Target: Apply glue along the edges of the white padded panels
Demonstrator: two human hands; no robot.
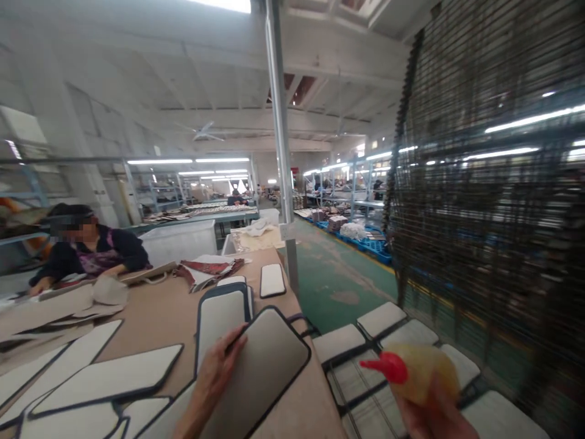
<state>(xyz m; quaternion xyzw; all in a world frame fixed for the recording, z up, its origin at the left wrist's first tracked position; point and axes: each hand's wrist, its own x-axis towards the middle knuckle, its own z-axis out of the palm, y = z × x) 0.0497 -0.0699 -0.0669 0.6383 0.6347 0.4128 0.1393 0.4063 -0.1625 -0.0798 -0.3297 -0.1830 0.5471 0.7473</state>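
The brown counter (155,314) carries flat pale panels with dark edging: one (107,378) at near left, one (272,280) at the far edge. Red-patterned fabric pieces (208,269) lie beside it.

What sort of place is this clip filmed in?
Most likely a factory workshop floor: a long worktable covered in dark-edged padded panels, a wire rack carrying more, and rows of shelving under strip lights, with a co-worker seated nearby.

A factory floor: long worktables (159,311), steel racks (340,183) (a worker (91,250) seated).
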